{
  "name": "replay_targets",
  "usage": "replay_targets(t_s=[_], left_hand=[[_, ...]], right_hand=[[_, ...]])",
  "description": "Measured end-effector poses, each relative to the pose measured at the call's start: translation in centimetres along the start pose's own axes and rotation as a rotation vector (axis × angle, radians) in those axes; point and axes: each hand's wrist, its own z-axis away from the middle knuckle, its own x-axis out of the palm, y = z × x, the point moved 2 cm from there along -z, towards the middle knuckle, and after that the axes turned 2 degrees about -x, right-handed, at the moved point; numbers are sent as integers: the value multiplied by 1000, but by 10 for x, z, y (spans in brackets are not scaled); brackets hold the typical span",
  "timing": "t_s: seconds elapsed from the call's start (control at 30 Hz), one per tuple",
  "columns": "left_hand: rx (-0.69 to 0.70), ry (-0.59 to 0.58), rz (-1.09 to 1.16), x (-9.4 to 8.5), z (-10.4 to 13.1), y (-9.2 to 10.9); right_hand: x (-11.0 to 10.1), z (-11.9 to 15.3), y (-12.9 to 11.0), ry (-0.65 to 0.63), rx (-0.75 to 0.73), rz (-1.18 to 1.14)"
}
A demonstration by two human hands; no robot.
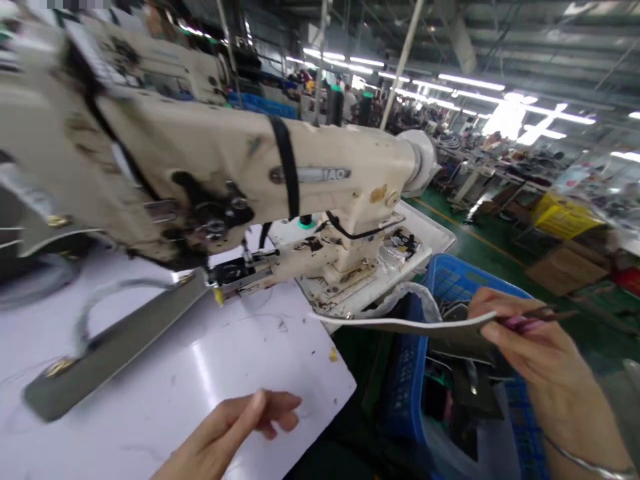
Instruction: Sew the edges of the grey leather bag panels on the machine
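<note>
My left hand (250, 420) hangs over the white work surface (210, 360), fingers loosely bent and apart, holding nothing. At the right, my right hand (530, 340) pinches the end of a long dark grey strip with a white edge (415, 325). The same hand also holds a slim dark pointed tool with a pink part (525, 322), which looks like thread snips. The strip's other end stretches left toward the sewing machine (330, 160). Near the needle area lies another dark grey strap piece (125, 340) with a grey handle-like loop and brass-coloured fittings.
A blue plastic basket (420, 400) stands below my right hand, with dark grey pieces and clear plastic inside. The machine's arm and bed rise in front of me. Cardboard boxes (570, 267) and a yellow bin (563, 215) sit on the green floor to the right.
</note>
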Motion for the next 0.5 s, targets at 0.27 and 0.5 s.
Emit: replay_targets(t_s=[0.27,0.5], left_hand=[[-136,-401,645,19,27,-34],[259,-344,724,15,27,-68]], right_hand=[[140,-70,19,-352,-230,-479],[270,-114,0,-480,-292,-812]])
